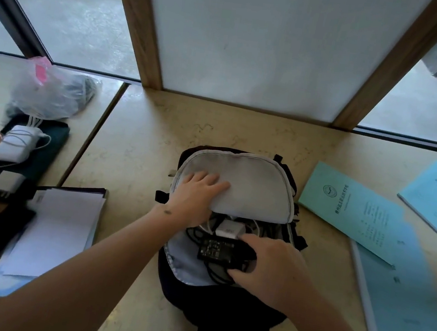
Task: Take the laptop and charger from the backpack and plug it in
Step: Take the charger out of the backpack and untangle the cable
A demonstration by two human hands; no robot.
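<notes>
A black backpack (pixel 221 314) lies open on the beige table, its grey lining flap (pixel 253 187) folded back. My left hand (pixel 196 193) rests flat on the flap's lower edge and holds it up. Inside the opening lies a black charger brick (pixel 218 251) with its tangled black cable, and a small white plug adapter (pixel 228 229) just behind it. My right hand (pixel 267 267) has its fingers curled around the black charger's right end. No laptop shows in the bag.
Teal booklets (pixel 351 209) and blue folders (pixel 401 292) lie at the right. A stack of white papers (pixel 60 227) lies left of the bag. Further left sit a white power adapter (pixel 17 141), dark cloth and a clear plastic bag (pixel 51 91). Windows and a wooden-framed panel stand behind.
</notes>
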